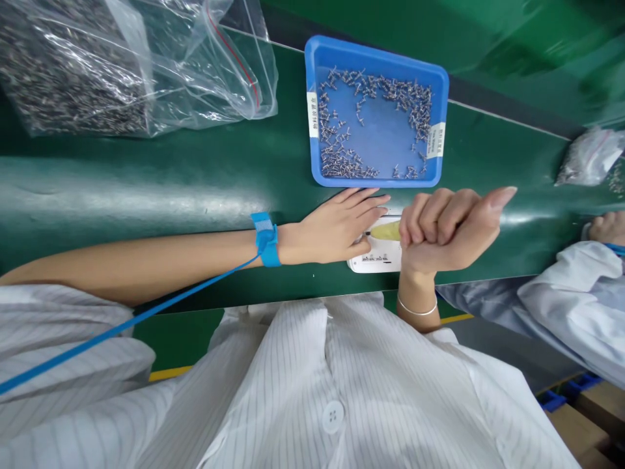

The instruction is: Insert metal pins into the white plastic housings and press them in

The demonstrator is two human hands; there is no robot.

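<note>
head view | left hand (336, 228) flat, fingers stretched onto white part (375, 262) on green tabletop (146, 189) | right hand (449, 228) fisted around yellow tool (385, 229), thumb up | blue tray (378, 52) just behind holds scattered small metal screws (342, 159)

Blue tray (381, 140), silver screws (342, 159), dark green belt (146, 189), blue wrist strap (266, 240), yellow tool (385, 229), white pinstriped coat (371, 378).

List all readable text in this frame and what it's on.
No text is legible.
Blue plastic tray, left white label: print too small.
Same tray, right white label: print blurred.
White flat plastic part below the tray: dark marks, unreadable.
</note>
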